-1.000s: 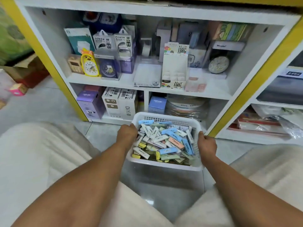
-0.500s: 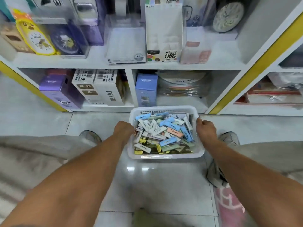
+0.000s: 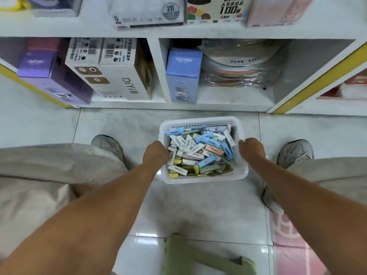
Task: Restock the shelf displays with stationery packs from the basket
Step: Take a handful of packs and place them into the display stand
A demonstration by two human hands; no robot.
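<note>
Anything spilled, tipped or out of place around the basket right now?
Nothing stands out. The white basket sits level, both hands gripping its sides; stationery packs are jumbled but all inside.

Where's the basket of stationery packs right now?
Head view, centre: the basket sits on the floor before the shelf, between the left hand and right hand.

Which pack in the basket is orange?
The salmon-orange pack near the middle of the basket, just right of centre. Its neighbours are blue, white, green or yellow.
</note>
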